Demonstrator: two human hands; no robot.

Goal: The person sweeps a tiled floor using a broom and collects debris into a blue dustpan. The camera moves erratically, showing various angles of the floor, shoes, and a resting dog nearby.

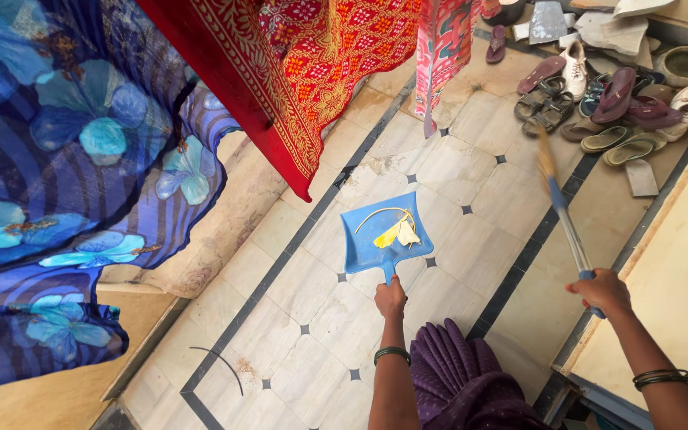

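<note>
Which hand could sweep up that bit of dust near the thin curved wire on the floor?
Probably the right hand: it holds the blue-handled broom. The left hand grips the blue plastic dustpan, which already carries yellow scraps, so it could only catch the dust.

You see a big blue cloth with flowers hanging on your left. Next to it hangs a red cloth with yellow patterns. A narrow pink and red cloth hangs close by. The floor has pale tiles with dark lines and small dark squares. A pile of sandals and shoes lies far up on your right. A round bowl sits beside them. A thin black curved wire lies on the tiles near the bottom.
</note>
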